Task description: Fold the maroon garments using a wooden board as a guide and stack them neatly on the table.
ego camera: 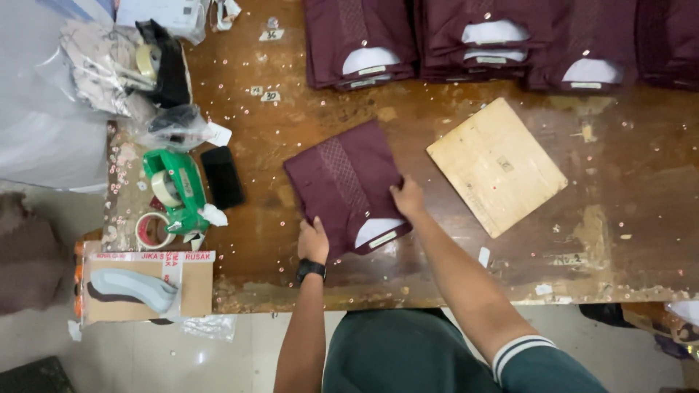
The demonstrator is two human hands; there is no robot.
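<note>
A folded maroon shirt (346, 185) lies tilted on the wooden worktop (291, 131), its collar end with a white card insert pointing toward 5 o'clock, close to the near edge. The left hand (313, 241) rests at the shirt's lower left edge, at about 7 o'clock from its middle, fingers together and flat against the cloth; a black watch (311, 270) sits on that wrist. The right hand (408, 198) presses on the shirt's right edge at about 3 o'clock, fingers curled onto the fabric.

Just beyond, at 3 o'clock, a pale wooden board (496, 166) lies at an angle, apart from the shirt by a strip of bare wood. At 12 o'clock a row of folded maroon shirts (495, 40) lines the far edge, with open worktop between it and the one in hand. At 9 o'clock a black phone (222, 177) lies near the shirt, then a green tape dispenser (175, 189) and a roll of tape (151, 231) by the left edge. Small pale specks dot the wood all around.
</note>
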